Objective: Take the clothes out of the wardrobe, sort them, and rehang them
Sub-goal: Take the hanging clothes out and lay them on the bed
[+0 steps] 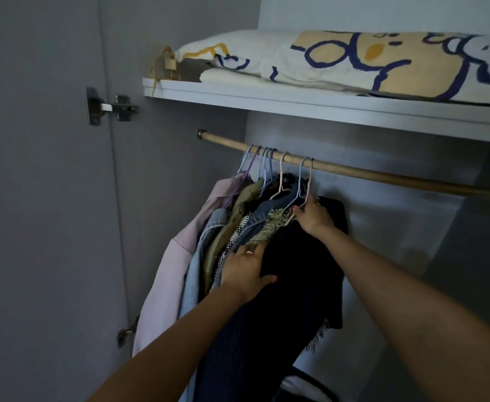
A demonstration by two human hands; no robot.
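Note:
Several garments hang bunched at the left of a wooden rail point(382, 177) inside the wardrobe: a pale pink coat point(168, 280), denim pieces point(209, 224), an olive one and a dark navy garment point(296, 265) at the front. Thin wire hangers point(267, 166) hook over the rail. My right hand point(314, 217) grips the shoulder of the nearest hanger, fingers curled round the wire. My left hand point(245, 271) lies flat against the dark garment's side, with its fingertips tucked between it and the neighbouring clothes.
A white shelf point(324, 107) above the rail carries folded bedding point(382, 62) with blue and yellow print. The open wardrobe door point(41, 198) with hinges point(110, 107) stands at the left. The rail's right stretch bears no hangers. A dark-framed object point(304, 384) sits low down.

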